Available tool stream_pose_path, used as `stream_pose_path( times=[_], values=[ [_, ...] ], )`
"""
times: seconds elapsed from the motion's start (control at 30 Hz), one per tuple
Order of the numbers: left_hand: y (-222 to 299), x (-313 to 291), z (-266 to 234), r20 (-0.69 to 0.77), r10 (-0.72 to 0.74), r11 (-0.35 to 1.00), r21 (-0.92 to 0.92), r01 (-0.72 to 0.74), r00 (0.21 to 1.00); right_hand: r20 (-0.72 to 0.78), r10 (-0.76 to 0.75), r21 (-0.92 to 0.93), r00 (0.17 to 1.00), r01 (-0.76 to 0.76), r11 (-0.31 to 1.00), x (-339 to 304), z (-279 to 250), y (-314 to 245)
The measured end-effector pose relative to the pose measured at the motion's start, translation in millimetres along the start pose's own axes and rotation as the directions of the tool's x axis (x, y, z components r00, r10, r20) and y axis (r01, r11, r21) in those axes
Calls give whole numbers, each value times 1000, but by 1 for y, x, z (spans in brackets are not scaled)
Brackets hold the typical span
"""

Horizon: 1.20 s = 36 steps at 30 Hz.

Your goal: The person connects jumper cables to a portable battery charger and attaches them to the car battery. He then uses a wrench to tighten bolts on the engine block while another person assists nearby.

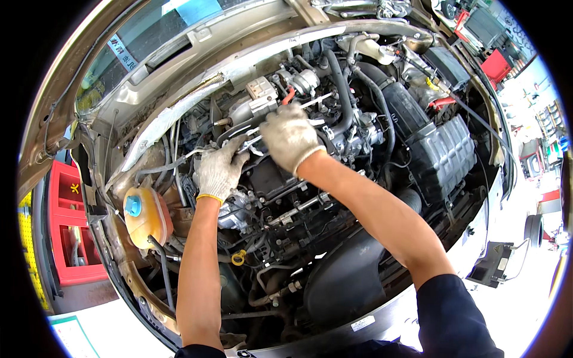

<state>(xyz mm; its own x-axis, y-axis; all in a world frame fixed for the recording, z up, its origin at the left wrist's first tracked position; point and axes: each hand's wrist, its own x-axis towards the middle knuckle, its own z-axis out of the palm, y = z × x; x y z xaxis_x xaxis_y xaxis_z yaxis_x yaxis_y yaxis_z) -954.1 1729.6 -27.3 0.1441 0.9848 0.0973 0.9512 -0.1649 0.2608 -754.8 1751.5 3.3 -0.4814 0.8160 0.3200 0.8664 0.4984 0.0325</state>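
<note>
The engine (267, 180) lies exposed; at its right sits a ribbed black box (444, 156), at its left an orange-yellow reservoir (147, 222); the gloved right hand (292, 138) is curled closed; the gloved left hand (218, 170), just beside it, has its fingers bent, though I cannot tell whether they grip anything; a silver rod (317, 100), above the engine's upper middle, juts from the right hand's grasp; toward the front shows a yellow ring (239, 258).

Right hand (290, 137) curled, left hand (218, 170) just beside.
</note>
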Motion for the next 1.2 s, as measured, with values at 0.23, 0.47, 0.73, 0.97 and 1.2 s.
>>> stream_pose_path(
  times=[0.23,0.47,0.73,0.97,1.2],
  values=[
    [-15,-4,-1,31,13,1000,10,-13,999,471,-131,329,873,-37,944,-23,-37,-65],
    [7,0,-6,58,-70,998,3,70,996,21,-6,-66,1000,8,998,4,26,-7],
    [4,-5,-7,51,-32,999,42,29,998,186,-7,24,983,3,1000,0,8,-8],
    [-4,-7,-8,35,-4,1000,26,3,999,311,-7,247,950,-74,966,-19,-9,-58],
    [-5,-4,-5,64,12,1000,-27,-10,998,437,-33,-31,899,51,998,-4,-7,-38]
  ],
)
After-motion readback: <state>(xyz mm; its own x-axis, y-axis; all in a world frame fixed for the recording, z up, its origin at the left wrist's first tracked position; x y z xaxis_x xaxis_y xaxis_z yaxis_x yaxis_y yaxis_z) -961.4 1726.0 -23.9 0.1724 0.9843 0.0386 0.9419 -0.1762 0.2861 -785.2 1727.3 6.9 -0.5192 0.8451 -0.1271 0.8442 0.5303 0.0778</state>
